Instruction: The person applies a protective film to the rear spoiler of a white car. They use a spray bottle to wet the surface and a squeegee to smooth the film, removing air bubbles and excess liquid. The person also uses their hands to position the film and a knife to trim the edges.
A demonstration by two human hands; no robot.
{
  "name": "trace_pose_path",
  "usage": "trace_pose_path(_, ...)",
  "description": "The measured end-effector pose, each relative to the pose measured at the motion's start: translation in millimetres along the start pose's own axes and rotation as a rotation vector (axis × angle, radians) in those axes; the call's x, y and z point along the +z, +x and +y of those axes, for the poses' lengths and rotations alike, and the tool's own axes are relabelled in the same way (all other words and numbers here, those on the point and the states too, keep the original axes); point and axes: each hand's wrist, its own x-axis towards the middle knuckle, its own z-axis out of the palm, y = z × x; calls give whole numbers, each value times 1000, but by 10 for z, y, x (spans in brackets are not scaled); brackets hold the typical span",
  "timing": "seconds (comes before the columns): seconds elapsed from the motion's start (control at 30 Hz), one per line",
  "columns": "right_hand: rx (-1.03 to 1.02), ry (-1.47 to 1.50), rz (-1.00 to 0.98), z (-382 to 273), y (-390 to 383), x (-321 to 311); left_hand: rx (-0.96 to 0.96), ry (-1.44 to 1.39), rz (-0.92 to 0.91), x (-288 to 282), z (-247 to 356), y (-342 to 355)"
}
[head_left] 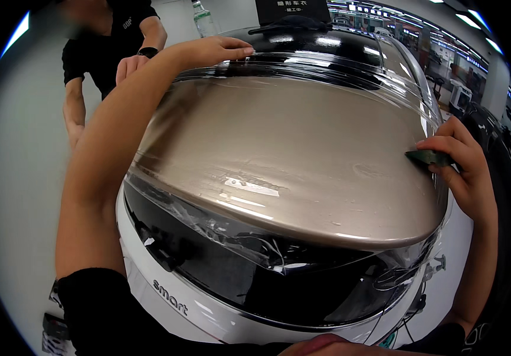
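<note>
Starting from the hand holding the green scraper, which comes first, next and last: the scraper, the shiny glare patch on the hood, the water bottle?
From the right hand:
1. Green scraper, held in its fingers.
2. Glare patch, mid-hood, to its left.
3. Water bottle, far behind the car, top of view.

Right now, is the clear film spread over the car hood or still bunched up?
Spread: the clear film covers the tan hood, its edges hanging past the rim. The left hand presses it flat.

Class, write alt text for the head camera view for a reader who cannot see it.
A person's left hand presses clear film flat at the far edge of a bronze car hood, while the right hand holds a dark green squeegee against its right edge. Another person in black stands at upper left.
</note>
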Motion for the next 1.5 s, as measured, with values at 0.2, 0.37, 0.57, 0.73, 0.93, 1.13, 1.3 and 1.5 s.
trace_pose_path(0.2, 90, 49, -94, -185, 280, -74, 137, -6, 64, 58, -159, 332)
trace_pose_path(0.37, 16, -7, -97, -467, 511, -27, 209, -90, 16, -5, -58, 607)
trace_pose_path(0.57, -156, 31, -188, -872, 924, 338, 460, -10, 290, 15, 82, 617)
trace_pose_path(0.73, -237, 50, -244, -1018, 1263, 571, 507, -89, 346, 57, -53, 791)
trace_pose_path(0.93, -302, 4, -247, -1063, 1537, 777, 521, 128, 357, 54, -54, 834)
trace_pose_path(1.13, -352, -150, -123, -664, 2302, 1312, 567, -42, 269, 252, -137, 1144)
trace_pose_path(1.3, -162, -215, -150, -489, 2872, 1664, 617, 199, 404, 306, -528, 1386)
trace_pose_path(1.5, -68, -393, -178, -429, 3058, 1667, 344, 125, -165, -289, -650, 935)
